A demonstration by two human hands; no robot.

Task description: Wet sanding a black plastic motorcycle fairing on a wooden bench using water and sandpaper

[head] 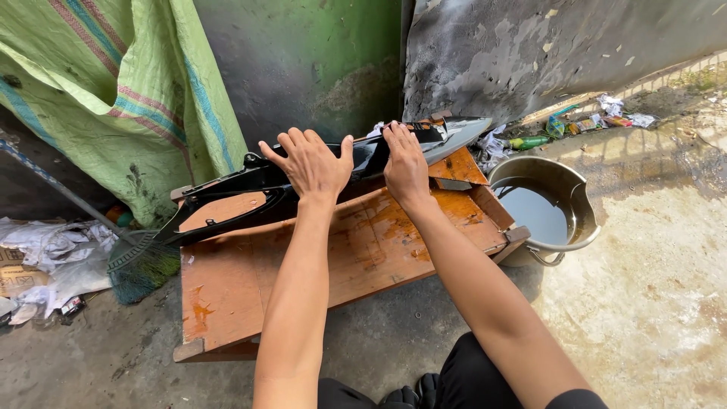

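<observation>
Two bare hands press on a long black plastic panel (333, 170) lying along the far edge of a wet orange wooden bench (303, 265): the left hand (310, 165) flat with fingers spread, the right hand (405, 163) with fingers together over its top edge. The wet bench looks slippery, so the panel could slide off the far edge. The pointed grey tip overhangs toward the metal pot of water (541, 208), which a sudden slip might knock.

Your hands on the panel, across the table's far edge

Your left hand (309, 163) and right hand (405, 163) rest on the panel (250, 185) lying on the table (303, 265); the pot (545, 208) stands right; the broom (140, 269) lies left; the sack (113, 91) hangs behind.
</observation>
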